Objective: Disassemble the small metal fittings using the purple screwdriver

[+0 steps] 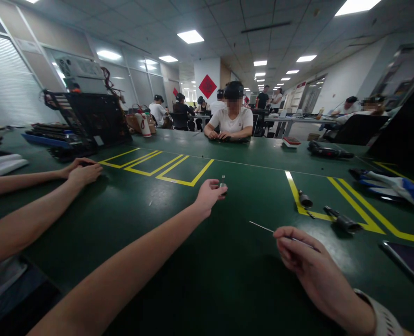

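Note:
Pinched in the fingers of my left hand is a small metal cylinder with a short stem, the stem pointing up, over the middle of the green table. Part of it hides behind my fingertips. My right hand, closer to me on the right, is closed around a thin metal rod whose far end points left toward my left hand. Beyond my right hand, a hole saw and a second hole saw with a shank lie by a yellow tape line.
A neighbour's hands rest on the table at left, near a black equipment frame. Gloves and a phone-like device lie at right. A black tool lies farther back. Someone sits opposite.

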A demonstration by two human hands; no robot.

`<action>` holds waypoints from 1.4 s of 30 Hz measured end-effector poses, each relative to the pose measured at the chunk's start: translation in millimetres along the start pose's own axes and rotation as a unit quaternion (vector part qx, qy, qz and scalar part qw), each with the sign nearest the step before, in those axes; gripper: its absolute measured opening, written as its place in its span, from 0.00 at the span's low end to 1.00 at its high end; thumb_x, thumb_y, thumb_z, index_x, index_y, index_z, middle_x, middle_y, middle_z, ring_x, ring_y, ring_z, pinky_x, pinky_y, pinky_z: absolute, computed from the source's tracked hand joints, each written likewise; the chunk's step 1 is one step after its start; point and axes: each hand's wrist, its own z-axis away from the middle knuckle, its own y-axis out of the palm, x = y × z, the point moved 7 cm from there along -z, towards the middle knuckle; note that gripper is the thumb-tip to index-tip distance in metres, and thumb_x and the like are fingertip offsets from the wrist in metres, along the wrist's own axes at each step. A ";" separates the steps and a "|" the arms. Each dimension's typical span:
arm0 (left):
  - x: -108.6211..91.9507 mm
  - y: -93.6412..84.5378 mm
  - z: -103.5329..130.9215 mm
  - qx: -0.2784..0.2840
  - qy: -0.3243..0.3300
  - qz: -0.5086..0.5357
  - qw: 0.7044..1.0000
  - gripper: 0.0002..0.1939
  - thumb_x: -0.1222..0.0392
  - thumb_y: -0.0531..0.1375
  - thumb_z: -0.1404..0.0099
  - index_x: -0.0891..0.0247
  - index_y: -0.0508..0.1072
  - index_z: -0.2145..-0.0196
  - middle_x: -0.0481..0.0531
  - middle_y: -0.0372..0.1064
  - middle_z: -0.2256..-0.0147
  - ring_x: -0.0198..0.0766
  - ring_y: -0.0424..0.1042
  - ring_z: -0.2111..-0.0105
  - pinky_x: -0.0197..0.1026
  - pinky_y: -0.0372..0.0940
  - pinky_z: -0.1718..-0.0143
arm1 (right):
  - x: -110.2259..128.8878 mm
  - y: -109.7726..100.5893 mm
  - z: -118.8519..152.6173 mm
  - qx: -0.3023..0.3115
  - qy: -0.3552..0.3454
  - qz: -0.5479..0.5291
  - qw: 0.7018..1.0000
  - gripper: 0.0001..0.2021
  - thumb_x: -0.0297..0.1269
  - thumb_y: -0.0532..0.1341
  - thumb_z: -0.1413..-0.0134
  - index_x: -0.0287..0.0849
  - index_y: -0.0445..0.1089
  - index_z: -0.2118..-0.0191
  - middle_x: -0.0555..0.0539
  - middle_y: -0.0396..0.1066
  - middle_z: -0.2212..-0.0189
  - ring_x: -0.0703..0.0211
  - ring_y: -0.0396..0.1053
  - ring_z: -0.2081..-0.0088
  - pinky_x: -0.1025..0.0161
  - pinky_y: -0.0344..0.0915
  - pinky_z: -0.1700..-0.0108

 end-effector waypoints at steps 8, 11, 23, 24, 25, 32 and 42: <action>11.9 49.3 58.7 0.104 -0.133 0.331 0.928 0.05 0.70 0.52 0.35 0.72 0.67 0.62 0.59 0.70 0.63 0.36 0.73 0.63 0.39 0.70 0.56 | 25.6 -1.5 16.8 0.028 -0.205 0.245 0.947 0.14 0.47 0.55 0.43 0.48 0.75 0.69 0.49 0.69 0.78 0.59 0.67 0.75 0.65 0.65 0.74; 18.0 57.5 64.0 0.120 -0.172 0.399 0.893 0.05 0.72 0.54 0.37 0.72 0.69 0.64 0.57 0.70 0.65 0.36 0.74 0.63 0.39 0.70 0.57 | 36.4 8.6 28.8 0.049 -0.302 0.346 0.887 0.12 0.42 0.54 0.42 0.49 0.75 0.67 0.48 0.72 0.73 0.57 0.71 0.71 0.63 0.69 0.69; 8.9 83.8 111.3 0.239 -0.170 0.364 0.884 0.19 0.74 0.65 0.50 0.66 0.62 0.64 0.49 0.68 0.67 0.35 0.72 0.65 0.38 0.68 0.62 | 26.1 9.2 21.4 -0.008 -0.356 0.443 0.823 0.19 0.34 0.64 0.52 0.50 0.61 0.53 0.47 0.68 0.61 0.55 0.70 0.62 0.60 0.71 0.64; 7.6 86.0 116.5 0.256 -0.161 0.341 0.890 0.20 0.73 0.67 0.52 0.66 0.62 0.64 0.48 0.67 0.67 0.34 0.71 0.65 0.37 0.67 0.62 | 25.0 11.1 21.3 0.006 -0.350 0.440 0.827 0.18 0.33 0.64 0.51 0.51 0.62 0.54 0.48 0.69 0.61 0.56 0.70 0.62 0.60 0.71 0.63; 6.1 87.0 119.5 0.268 -0.147 0.315 0.899 0.22 0.72 0.69 0.54 0.66 0.62 0.64 0.48 0.67 0.67 0.34 0.71 0.65 0.36 0.66 0.63 | 24.7 12.6 21.7 0.018 -0.346 0.436 0.831 0.16 0.33 0.63 0.50 0.52 0.62 0.55 0.49 0.69 0.62 0.57 0.71 0.62 0.61 0.71 0.63; -3.8 79.8 115.6 0.356 -0.045 0.025 0.933 0.18 0.56 0.64 0.46 0.64 0.66 0.59 0.52 0.68 0.67 0.40 0.71 0.69 0.42 0.66 0.72 | 39.2 -1.9 17.2 -0.068 -0.305 0.395 0.864 0.09 0.35 0.61 0.53 0.46 0.70 0.63 0.50 0.74 0.71 0.58 0.73 0.72 0.64 0.70 0.73; -27.2 77.4 124.5 0.253 0.391 -0.350 0.813 0.25 0.69 0.56 0.44 0.62 0.62 0.47 0.58 0.62 0.48 0.47 0.60 0.49 0.50 0.55 0.47 | 20.1 11.0 13.4 -0.014 -0.203 0.343 0.917 0.09 0.38 0.63 0.58 0.46 0.73 0.66 0.49 0.77 0.71 0.56 0.75 0.70 0.62 0.72 0.69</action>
